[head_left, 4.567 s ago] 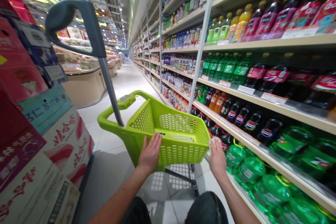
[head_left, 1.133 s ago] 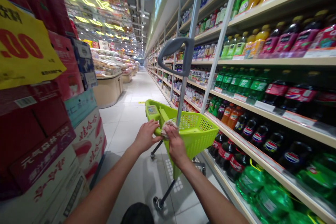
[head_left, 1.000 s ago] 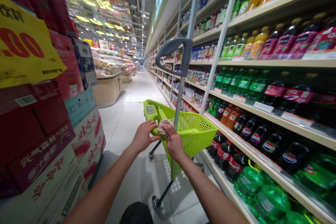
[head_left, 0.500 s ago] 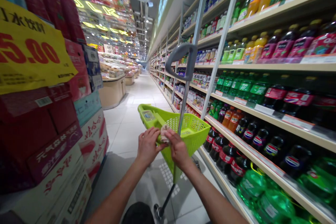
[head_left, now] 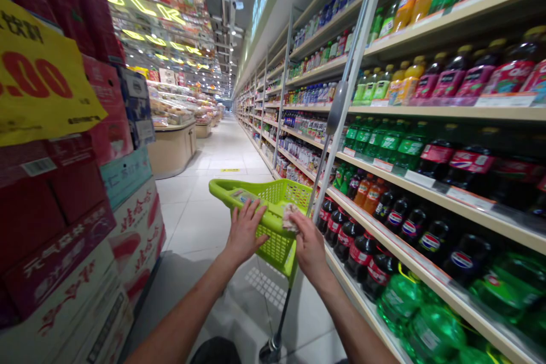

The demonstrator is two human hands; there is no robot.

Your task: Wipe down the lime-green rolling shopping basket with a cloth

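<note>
A lime green plastic shopping cart (head_left: pixel 279 196) stands in a supermarket aisle in front of me. Its grey pull handle (head_left: pixel 339 111) rises on a metal pole at the right. My left hand (head_left: pixel 245 231) rests on the cart's near rim, fingers spread over the green plastic. Fingers of my right hand (head_left: pixel 307 244) are pinched on a crumpled pale cloth (head_left: pixel 290 215), which is pressed against the rim near the pole.
Shelves of soda bottles (head_left: pixel 409 222) run along the right, green bottles lowest. Stacked red and white cartons (head_left: pixel 68 250) with a yellow price sign (head_left: pixel 38 91) stand on the left. The tiled aisle (head_left: pixel 213 182) stretches ahead toward display counters (head_left: pixel 173 145).
The cart has swung so its basket points more left and its pole leans right. My right hand with the cloth slid right along the rim; my left hand shifted onto the near rim.
</note>
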